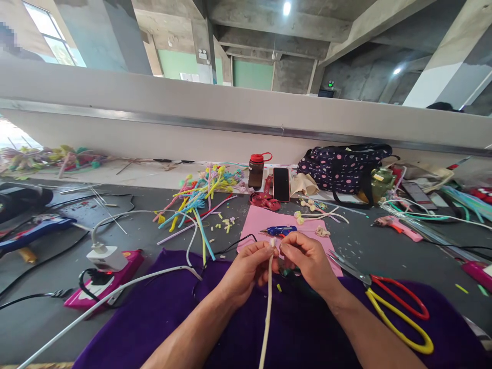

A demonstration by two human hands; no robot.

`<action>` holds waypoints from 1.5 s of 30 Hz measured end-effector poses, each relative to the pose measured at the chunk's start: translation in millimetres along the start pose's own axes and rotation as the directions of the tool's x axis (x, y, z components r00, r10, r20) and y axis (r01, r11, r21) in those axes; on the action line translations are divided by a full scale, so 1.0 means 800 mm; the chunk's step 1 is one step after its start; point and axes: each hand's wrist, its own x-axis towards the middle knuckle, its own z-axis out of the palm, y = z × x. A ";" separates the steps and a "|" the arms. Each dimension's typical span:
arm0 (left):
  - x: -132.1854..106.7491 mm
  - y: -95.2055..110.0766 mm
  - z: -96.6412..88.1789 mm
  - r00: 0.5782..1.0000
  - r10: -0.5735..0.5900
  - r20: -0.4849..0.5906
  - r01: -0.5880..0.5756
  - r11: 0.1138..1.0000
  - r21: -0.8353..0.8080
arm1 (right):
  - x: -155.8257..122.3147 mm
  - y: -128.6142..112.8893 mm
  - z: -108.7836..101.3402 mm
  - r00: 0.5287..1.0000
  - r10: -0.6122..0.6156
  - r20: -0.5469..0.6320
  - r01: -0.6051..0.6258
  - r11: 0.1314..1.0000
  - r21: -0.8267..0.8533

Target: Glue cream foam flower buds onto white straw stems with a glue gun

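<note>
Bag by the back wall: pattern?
Bag: small pink and whitish motifs scattered on a dark ground. Seen in the head view, the only one.

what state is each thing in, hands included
Left hand, pinching the pale stem near its top
Right hand, fingertips pinched together beside the stem's tip, contact unclear
Pale stem, held by its top end
Scissors, lying, handles spread apart
Bottle, standing, red lid on
Phone by the bottle, screen dark
Blue tool, lying on pink sheet
White charger, plugged into power strip
</note>
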 end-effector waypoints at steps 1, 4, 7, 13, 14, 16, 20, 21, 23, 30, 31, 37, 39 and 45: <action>0.000 0.000 0.000 1.000 0.005 0.004 -0.005 1.000 0.001 | 0.000 0.000 -0.001 1.000 0.016 0.011 -0.017 0.999 0.036; 0.000 0.001 -0.001 1.000 0.015 0.014 -0.015 1.000 0.016 | 0.002 0.000 -0.003 0.998 0.039 0.056 -0.046 0.991 0.128; 0.000 0.000 -0.002 1.000 0.019 0.013 -0.020 0.999 0.034 | 0.003 0.001 -0.004 0.997 0.039 0.067 -0.048 0.989 0.137; -0.002 0.004 -0.001 0.996 0.069 -0.055 -0.057 0.979 0.193 | 0.007 0.006 -0.007 0.999 0.032 0.010 -0.032 0.998 0.055; -0.002 0.005 0.000 0.995 0.076 -0.072 -0.059 0.974 0.218 | 0.007 0.007 -0.008 0.999 0.038 0.008 -0.038 0.998 0.057; -0.004 0.007 0.001 0.992 0.083 -0.091 -0.057 0.967 0.250 | 0.008 0.009 -0.009 0.999 0.049 0.004 -0.049 0.996 0.071; -0.006 0.009 0.003 0.992 0.092 -0.087 -0.065 0.960 0.271 | 0.008 0.012 -0.011 0.999 0.048 0.008 -0.049 0.994 0.102; -0.006 0.009 0.003 0.992 0.095 -0.084 -0.068 0.959 0.274 | 0.008 0.012 -0.011 0.999 0.047 0.010 -0.048 0.994 0.103; -0.006 0.009 0.003 0.992 0.099 -0.078 -0.074 0.958 0.277 | 0.008 0.014 -0.012 0.999 0.045 0.011 -0.046 0.995 0.090; -0.007 0.006 0.002 0.995 0.078 -0.061 -0.058 0.958 0.282 | 0.008 0.012 -0.012 0.999 0.019 0.039 -0.023 0.995 0.098; -0.007 0.006 0.001 0.996 0.070 -0.051 -0.053 0.961 0.272 | 0.007 0.011 -0.011 0.997 0.026 0.072 -0.034 0.993 0.117; -0.008 0.005 -0.001 1.000 -0.006 0.018 0.002 0.971 0.241 | 0.004 0.011 -0.008 0.965 0.013 0.261 -0.065 0.979 0.191; -0.008 0.004 -0.002 1.000 -0.020 0.015 0.016 0.971 0.240 | 0.003 0.011 -0.008 0.966 0.013 0.259 -0.062 0.982 0.180; -0.008 0.003 -0.003 0.999 -0.036 0.020 0.031 0.971 0.237 | 0.003 0.007 -0.009 0.961 -0.009 0.277 -0.025 0.993 0.119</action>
